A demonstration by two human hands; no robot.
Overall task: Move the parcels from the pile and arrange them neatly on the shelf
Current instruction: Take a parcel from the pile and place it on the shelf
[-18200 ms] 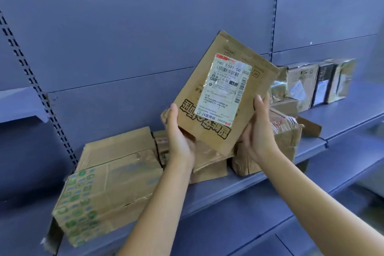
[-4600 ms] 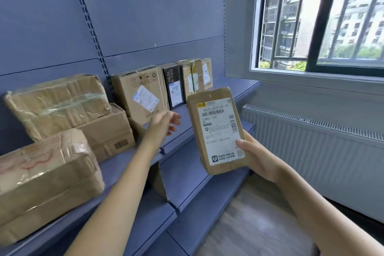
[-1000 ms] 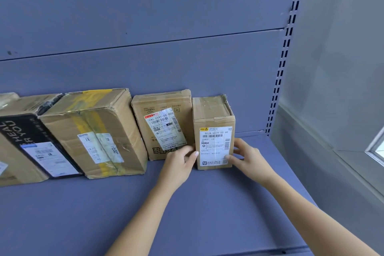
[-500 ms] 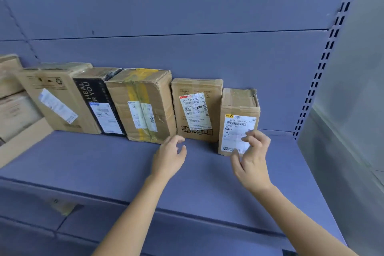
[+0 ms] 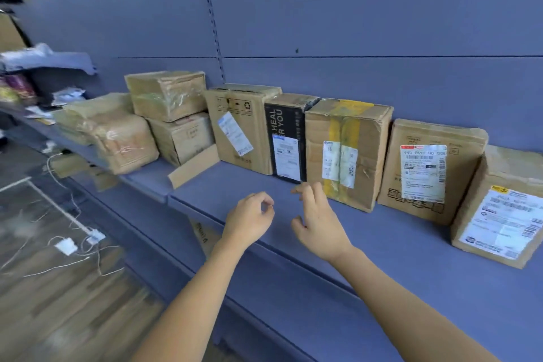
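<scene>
1. The fingers point(image 5: 266, 202) of the left hand point(image 5: 249, 222) are loosely curled, thumb and forefinger close together, with nothing between them. The hand hovers above the front part of the shelf point(image 5: 367, 244).
2. The right hand point(image 5: 318, 223) is just beside it, its fingers relaxed and slightly spread, grasping nothing. Its fingertips lie near the foot of the yellow-taped box point(image 5: 346, 153); I cannot tell whether they touch it.
3. Five parcels stand upright in a row against the shelf's back panel, labels facing out: a brown box with a recycling mark point(image 5: 241, 126), a black parcel point(image 5: 286, 141), the yellow-taped box, a flat brown parcel point(image 5: 426, 170) and a small box point(image 5: 499, 209) at the right end.
4. On the next shelf section to the left lies the pile point(image 5: 141, 126): two boxes stacked, with plastic-wrapped bundles beside them at odd angles. A loose cardboard flap point(image 5: 194, 166) leans between pile and row.
5. The task looks partly done. Five parcels are placed, several are left in the pile, and both hands are free to fetch another.
6. The parcels are worn cardboard with dented corners, creased tape and white printed labels. The row reads tidy, though the parcel heights differ.
</scene>
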